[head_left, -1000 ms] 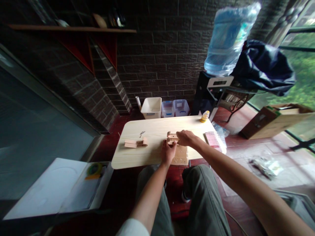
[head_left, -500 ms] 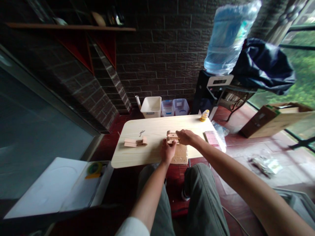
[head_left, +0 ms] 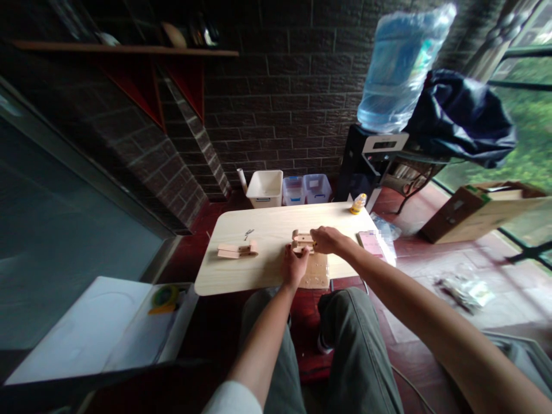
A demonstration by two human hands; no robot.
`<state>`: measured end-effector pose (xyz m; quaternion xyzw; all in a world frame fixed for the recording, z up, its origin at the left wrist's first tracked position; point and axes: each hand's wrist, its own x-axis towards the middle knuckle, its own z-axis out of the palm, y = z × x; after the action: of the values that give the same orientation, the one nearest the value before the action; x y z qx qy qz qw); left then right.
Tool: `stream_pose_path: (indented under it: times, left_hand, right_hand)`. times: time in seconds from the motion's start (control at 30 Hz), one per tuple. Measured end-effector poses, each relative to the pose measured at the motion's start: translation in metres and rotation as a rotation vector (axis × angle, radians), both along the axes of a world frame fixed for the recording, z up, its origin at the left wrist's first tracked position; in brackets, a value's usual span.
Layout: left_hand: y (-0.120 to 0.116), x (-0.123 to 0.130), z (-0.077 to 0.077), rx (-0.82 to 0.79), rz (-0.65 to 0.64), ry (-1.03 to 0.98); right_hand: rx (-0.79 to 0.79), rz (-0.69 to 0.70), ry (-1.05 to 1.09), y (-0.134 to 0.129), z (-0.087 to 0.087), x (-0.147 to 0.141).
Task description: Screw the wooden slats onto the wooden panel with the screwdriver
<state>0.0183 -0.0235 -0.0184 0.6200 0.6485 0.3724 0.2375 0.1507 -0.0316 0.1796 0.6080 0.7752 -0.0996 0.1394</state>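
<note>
On the light wood table [head_left: 267,273], a small wooden assembly [head_left: 303,237] of pale pieces lies between my hands. My left hand [head_left: 295,265] is closed on its near left side, thumb and fingers against the wood. At its right end my right hand [head_left: 330,240] is shut with the fingers pressed together; what is in them is hidden. A flat cardboard piece [head_left: 317,275] with several small bits on it lies just below the assembly. Farther left sits a second wooden assembly [head_left: 237,250], with small dark metal parts [head_left: 249,233] above it.
A yellow-capped bottle [head_left: 358,203] stands at the table's far right corner, and a pink box or booklet [head_left: 371,244] lies at the right edge. Beyond the table are plastic bins [head_left: 265,198] and a water dispenser [head_left: 357,161]. A cardboard box [head_left: 452,215] stands right.
My right hand has shifted very slightly at the right end of the wooden assembly. My left hand keeps its hold, and the other things stay where they were.
</note>
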Motion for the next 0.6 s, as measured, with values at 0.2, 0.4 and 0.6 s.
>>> stream_pose_path:
  times: [0.2,0.4,0.6]
  left_hand:
    - [-0.0016,-0.0005,0.0035,-0.02,-0.003,0.014]
    - [-0.0034,-0.0005,0.0076,-0.02,0.0,0.037]
    - [-0.0028,-0.0003,0.0079,0.003,-0.023,0.028]
  right_hand:
    - [0.001,-0.009,-0.006,-0.0002,0.0022,0.0002]
    - [0.001,-0.031,-0.007,-0.0013,0.0012,-0.0012]
    - [-0.005,-0.04,-0.009,-0.0008,0.0003,-0.0004]
